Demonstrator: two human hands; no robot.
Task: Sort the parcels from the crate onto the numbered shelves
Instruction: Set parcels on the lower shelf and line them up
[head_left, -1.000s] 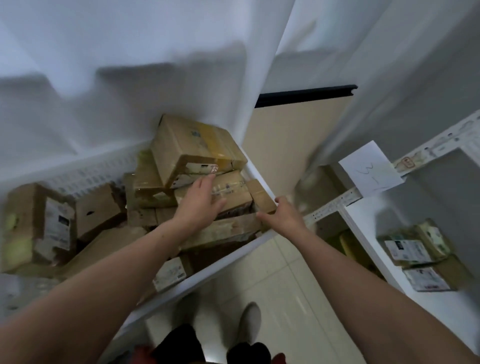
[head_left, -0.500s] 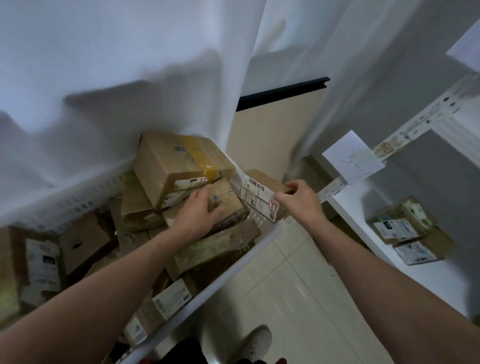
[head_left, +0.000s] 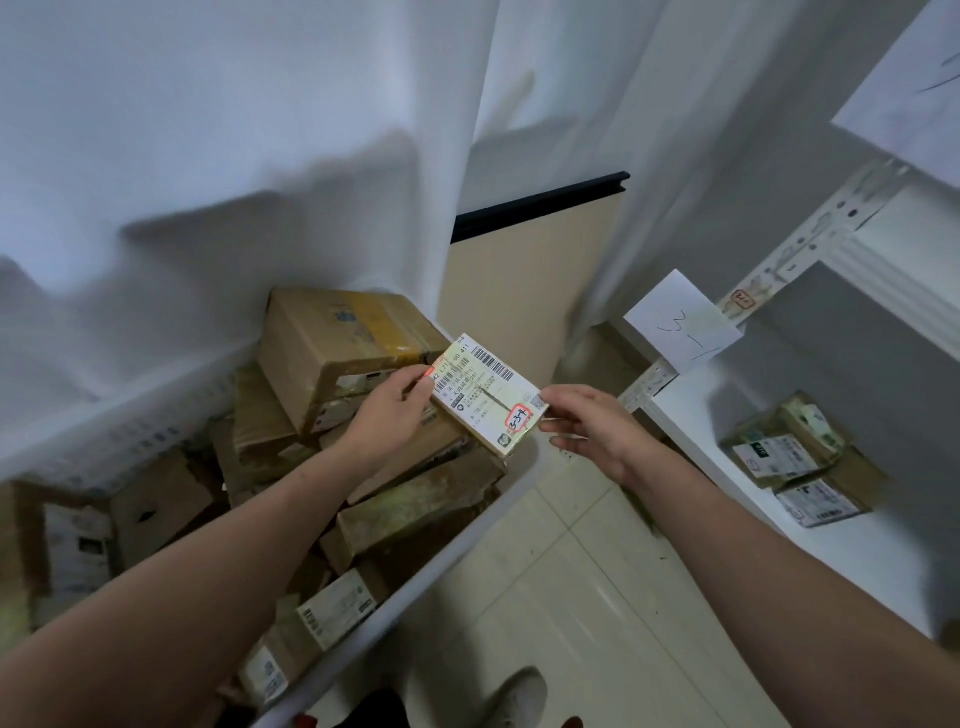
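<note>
The white crate (head_left: 395, 608) at eight o'clock lay heaped with taped cardboard parcels (head_left: 332, 343). Above its two o'clock corner we held a small parcel (head_left: 488, 395) marked 3-34, our left hand (head_left: 387, 415) pinching its left end and our right hand (head_left: 592, 426) pinching its right end. We judged this the label-reading step; next we needed to match that number to a shelf (head_left: 857, 561), perhaps the one at four o'clock by the 3-1 paper sign (head_left: 680, 327), which held a few labelled packages (head_left: 795, 457).

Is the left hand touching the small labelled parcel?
Touching. The head view shows the left hand gripping the labelled parcel at one end, thumb over the label.
</note>
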